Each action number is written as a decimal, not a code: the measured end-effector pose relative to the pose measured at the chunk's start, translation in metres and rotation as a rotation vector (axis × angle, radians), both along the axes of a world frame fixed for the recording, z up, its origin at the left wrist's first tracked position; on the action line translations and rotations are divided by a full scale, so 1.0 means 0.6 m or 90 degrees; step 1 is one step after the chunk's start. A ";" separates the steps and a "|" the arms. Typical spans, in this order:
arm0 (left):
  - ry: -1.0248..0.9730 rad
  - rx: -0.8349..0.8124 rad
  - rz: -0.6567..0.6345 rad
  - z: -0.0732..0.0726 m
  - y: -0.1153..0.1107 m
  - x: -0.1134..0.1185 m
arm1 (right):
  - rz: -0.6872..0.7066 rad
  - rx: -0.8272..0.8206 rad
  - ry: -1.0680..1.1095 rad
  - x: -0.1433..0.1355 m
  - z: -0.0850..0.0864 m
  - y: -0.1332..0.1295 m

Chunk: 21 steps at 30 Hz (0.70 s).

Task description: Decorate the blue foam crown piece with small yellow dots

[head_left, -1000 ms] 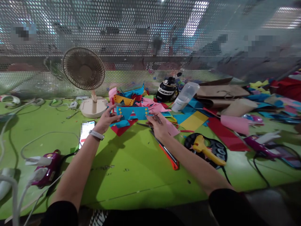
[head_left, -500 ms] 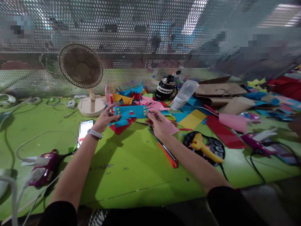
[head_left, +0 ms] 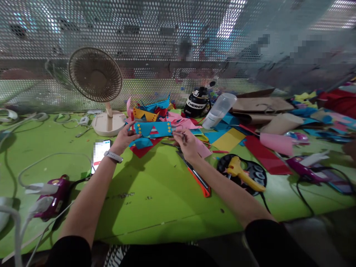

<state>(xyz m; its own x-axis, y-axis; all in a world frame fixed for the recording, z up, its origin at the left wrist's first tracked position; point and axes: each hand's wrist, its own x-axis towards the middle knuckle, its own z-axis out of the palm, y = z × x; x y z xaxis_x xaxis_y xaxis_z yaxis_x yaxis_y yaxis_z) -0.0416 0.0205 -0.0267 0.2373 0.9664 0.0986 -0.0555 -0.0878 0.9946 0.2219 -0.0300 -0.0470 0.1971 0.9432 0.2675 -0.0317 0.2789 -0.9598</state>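
Note:
My left hand is closed on the left end of a blue paper mask, shaped like glasses, with triangular cut-outs and yellow diamonds at both ends. Close to the mask's right end, my right hand pinches a thin metal tool that looks like tweezers. Whether its tip touches the mask, I cannot tell. Behind the mask lie a yellow paper mask and crumpled blue, pink and red paper pieces. An orange-handled craft knife rests on the green table under my right forearm.
A beige fan stands at the back left, a phone by my left wrist. A yellow glue gun lies on a black pad at right. Purple power strips, a clear bottle and a black jug are around.
My right hand has drawn slightly right, leaving a small gap between its fingers and the mask's end. The mask has shifted slightly up and left in my left hand.

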 end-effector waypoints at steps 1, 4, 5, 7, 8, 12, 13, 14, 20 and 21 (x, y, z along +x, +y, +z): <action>0.032 0.019 0.038 -0.004 0.003 -0.001 | 0.015 -0.008 -0.001 -0.001 -0.001 0.003; 0.169 0.056 0.164 -0.017 0.009 -0.006 | 0.034 -0.045 -0.010 -0.002 -0.011 0.016; 0.215 0.065 0.197 -0.020 0.010 -0.009 | 0.030 -0.055 -0.014 -0.001 -0.015 0.019; 0.274 0.086 0.236 -0.022 0.012 -0.014 | 0.019 -0.064 -0.017 0.002 -0.022 0.024; 0.284 0.096 0.248 -0.020 0.012 -0.016 | 0.016 -0.067 -0.018 0.004 -0.024 0.025; 0.298 0.131 0.272 -0.008 0.007 -0.012 | 0.015 -0.069 -0.016 0.011 -0.024 0.019; 0.306 0.142 0.270 -0.005 0.004 -0.006 | 0.018 -0.065 -0.018 0.011 -0.022 0.016; 0.313 0.153 0.265 -0.002 0.000 0.001 | 0.022 -0.060 -0.022 0.010 -0.021 0.012; 0.348 0.280 0.177 0.011 -0.059 0.076 | 0.114 -0.045 -0.124 -0.001 -0.017 -0.013; 0.352 0.301 0.154 0.013 -0.074 0.090 | 0.133 -0.041 -0.152 -0.002 -0.018 -0.017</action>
